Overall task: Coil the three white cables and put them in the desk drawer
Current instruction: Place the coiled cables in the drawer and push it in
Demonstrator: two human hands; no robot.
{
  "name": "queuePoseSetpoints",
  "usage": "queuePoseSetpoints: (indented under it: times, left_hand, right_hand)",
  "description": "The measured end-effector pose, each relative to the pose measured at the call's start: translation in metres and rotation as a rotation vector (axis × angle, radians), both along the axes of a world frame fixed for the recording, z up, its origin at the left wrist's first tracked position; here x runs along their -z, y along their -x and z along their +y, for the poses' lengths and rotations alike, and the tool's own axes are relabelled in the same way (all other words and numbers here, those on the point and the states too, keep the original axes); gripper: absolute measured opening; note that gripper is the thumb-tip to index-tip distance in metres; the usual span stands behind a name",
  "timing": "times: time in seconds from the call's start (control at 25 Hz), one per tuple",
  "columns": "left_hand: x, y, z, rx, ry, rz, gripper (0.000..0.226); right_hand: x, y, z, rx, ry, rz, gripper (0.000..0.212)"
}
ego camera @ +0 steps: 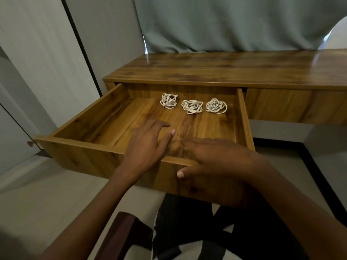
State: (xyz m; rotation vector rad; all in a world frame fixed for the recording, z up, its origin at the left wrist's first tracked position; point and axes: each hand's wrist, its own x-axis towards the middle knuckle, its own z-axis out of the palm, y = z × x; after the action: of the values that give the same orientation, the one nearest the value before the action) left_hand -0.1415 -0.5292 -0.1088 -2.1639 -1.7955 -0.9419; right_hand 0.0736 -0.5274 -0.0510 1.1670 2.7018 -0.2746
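The wooden desk drawer [80, 128] stands pulled out. Three coiled white cables lie in a row at its back: the left coil [168, 101], the middle coil [192, 106] and the right coil [216, 106]. My left hand [148, 145] hovers over the drawer's front part with fingers spread and straight, holding nothing. My right hand [212, 156] lies over the drawer's front edge, fingers stretched out inside and thumb down on the outer front panel. Both hands are well short of the coils.
The wooden desk top [225, 70] runs behind the drawer, with a shut drawer front [281, 104] to the right. A grey curtain [225, 21] hangs behind. A chair arm [124, 231] and my legs are below the drawer.
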Motion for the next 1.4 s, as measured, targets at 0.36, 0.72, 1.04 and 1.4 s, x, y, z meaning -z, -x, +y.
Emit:
queuePoseSetpoints:
  times: [0.36,0.72,1.04,1.4]
  left_hand:
    - [0.020,-0.011,-0.008,-0.087,-0.408,0.029,0.053]
    - [0.020,-0.015,0.060,-0.121,-0.353,0.027,0.062]
    - [0.010,-0.021,0.164,-0.116,-0.206,0.016,0.067]
    - [0.004,-0.026,0.267,-0.081,-0.296,0.026,0.064]
  right_hand:
    - [0.054,0.006,-0.025,0.274,-0.504,0.243,0.087]
    - [0.067,0.005,0.045,0.382,-0.745,0.331,0.082]
    - [0.065,0.003,0.151,0.495,-0.783,0.397,0.076]
    - [0.062,-0.001,0.257,0.530,-0.917,0.393,0.074]
